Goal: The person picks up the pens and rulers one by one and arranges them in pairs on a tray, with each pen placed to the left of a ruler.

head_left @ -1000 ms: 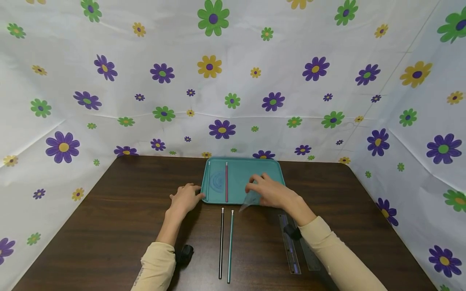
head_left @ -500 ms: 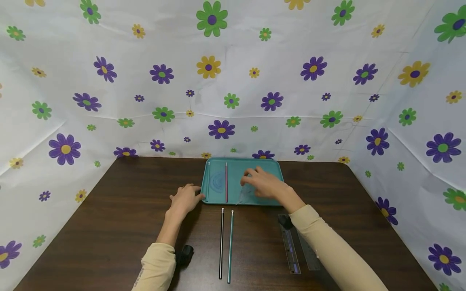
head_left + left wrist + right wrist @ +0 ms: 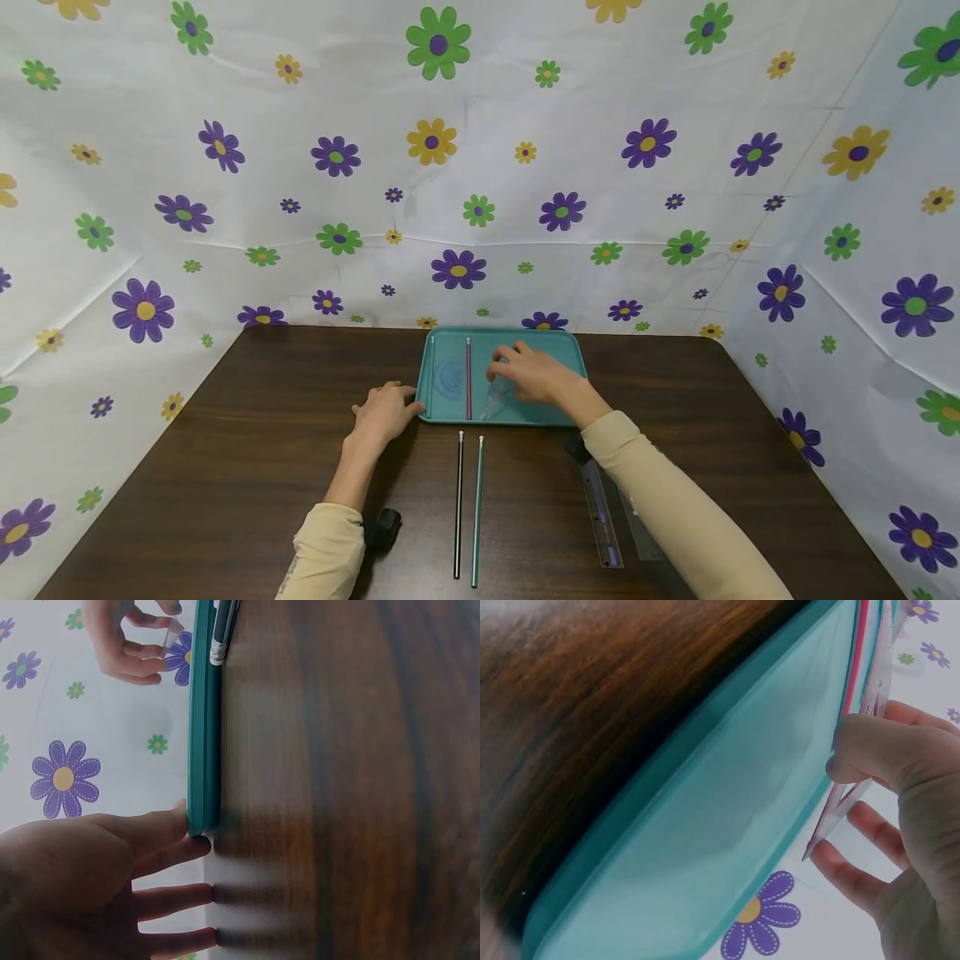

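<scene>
A teal tray [image 3: 558,346] lies at the back of the table. Over its middle, my right hand [image 3: 532,373] pinches a clear plastic set square [image 3: 496,398], tilted with one corner low, just right of a red pencil [image 3: 468,379]. In the right wrist view the thumb and fingers hold the set square [image 3: 881,679] above the tray. My left hand [image 3: 381,414] rests at the tray's near left corner; the left wrist view shows its thumb and index finger against the rim [image 3: 199,817], other fingers extended to the table. A protractor [image 3: 450,380] and a pale teal pencil [image 3: 431,379] lie in the tray's left part.
In front of the tray, a black pencil [image 3: 459,508] and a teal pencil [image 3: 477,512] lie side by side on the dark wooden table [image 3: 262,467]. A clear ruler [image 3: 602,517] and another flat clear piece [image 3: 642,533] lie under the right forearm. Flowered cloth [image 3: 375,167] stands behind.
My right hand has moved left over the tray, bringing the set square closer to the red pencil. The left hand stays at the tray's corner.
</scene>
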`<state>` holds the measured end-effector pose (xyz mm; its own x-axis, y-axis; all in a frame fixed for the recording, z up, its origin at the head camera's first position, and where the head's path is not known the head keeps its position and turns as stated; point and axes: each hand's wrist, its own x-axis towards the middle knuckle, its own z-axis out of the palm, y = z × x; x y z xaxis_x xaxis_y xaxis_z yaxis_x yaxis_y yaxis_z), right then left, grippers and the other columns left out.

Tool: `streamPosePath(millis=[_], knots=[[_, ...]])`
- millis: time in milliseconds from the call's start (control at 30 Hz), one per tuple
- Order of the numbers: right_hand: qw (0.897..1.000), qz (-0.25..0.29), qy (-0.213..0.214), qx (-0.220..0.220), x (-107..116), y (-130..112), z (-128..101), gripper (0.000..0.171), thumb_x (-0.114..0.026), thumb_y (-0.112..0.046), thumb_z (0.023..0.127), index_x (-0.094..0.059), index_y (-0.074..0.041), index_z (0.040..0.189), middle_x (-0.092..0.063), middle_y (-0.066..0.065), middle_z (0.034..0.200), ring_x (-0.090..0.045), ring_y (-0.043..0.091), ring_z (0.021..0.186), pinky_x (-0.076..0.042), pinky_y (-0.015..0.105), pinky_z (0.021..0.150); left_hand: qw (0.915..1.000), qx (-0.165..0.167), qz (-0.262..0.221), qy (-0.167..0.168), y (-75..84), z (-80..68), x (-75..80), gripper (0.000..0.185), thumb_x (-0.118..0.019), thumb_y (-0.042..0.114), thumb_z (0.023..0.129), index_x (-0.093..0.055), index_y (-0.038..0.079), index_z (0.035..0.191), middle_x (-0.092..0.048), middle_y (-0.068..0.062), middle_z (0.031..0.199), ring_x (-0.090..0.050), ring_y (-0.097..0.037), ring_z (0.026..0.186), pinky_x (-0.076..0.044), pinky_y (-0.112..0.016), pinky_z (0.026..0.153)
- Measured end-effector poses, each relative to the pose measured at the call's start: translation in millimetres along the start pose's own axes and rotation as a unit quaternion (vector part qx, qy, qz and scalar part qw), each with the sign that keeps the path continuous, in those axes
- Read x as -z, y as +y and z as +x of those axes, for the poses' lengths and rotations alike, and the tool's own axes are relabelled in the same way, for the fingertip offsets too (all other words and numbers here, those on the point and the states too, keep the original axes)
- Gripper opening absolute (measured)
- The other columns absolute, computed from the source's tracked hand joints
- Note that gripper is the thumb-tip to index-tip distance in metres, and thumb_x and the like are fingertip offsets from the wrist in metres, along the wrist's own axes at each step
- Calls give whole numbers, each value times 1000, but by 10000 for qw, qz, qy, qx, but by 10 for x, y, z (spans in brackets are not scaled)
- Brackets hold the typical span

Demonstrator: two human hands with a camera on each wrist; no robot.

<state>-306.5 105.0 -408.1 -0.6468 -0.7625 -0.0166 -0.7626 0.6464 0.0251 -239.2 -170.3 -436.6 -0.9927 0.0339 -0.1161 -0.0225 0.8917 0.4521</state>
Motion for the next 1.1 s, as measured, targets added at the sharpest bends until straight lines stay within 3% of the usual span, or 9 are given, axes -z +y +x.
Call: streamPosePath(millis=[400, 567, 767, 900, 1100], knots=[[9996, -243, -121, -4, -136, 100, 127, 39, -67, -1, 90, -61, -26, 120, -48, 5, 137, -49, 29, 112, -52, 40, 76, 10000, 0, 37, 23, -7, 5, -11, 49, -61, 35, 98, -58, 9, 140, -43, -24, 152, -34, -53, 139, -20, -83, 103], [9995, -228, -92, 214, -113, 74, 212, 38, -70, -1, 90, -63, -26, 118, -49, 5, 137, -50, 28, 115, -53, 39, 79, 10000, -1, 15, 23, 2, -14, 9, 50, -62, 35, 98, -58, 9, 140, -42, -23, 152, -33, -53, 140, -20, -83, 103], [9992, 183, -240, 273, -192, 107, 270, 43, -63, 8, 91, -64, -24, 120, -48, 7, 141, -53, 28, 121, -53, 42, 90, 10000, -4, -22, 28, 23, -21, -5, 49, -62, 35, 98, -59, 9, 139, -43, -23, 152, -34, -53, 140, -21, -83, 103], [9972, 672, -112, 302, -268, 153, 272, 50, -57, 17, 88, -64, -19, 121, -52, 10, 136, -56, 29, 121, -51, 44, 99, 10000, -23, -2, 14, 26, -17, -11, 49, -62, 35, 98, -59, 9, 139, -43, -23, 152, -34, -53, 140, -21, -83, 103], [9941, 1037, -47, 330, -290, 161, 282, 41, -48, 13, 96, -63, -11, 125, -56, 10, 134, -54, 28, 130, -45, 42, 110, 10000, -13, 30, 42, 8, -9, 1, 49, -62, 35, 98, -59, 9, 140, -43, -23, 153, -34, -53, 140, -21, -83, 103]])
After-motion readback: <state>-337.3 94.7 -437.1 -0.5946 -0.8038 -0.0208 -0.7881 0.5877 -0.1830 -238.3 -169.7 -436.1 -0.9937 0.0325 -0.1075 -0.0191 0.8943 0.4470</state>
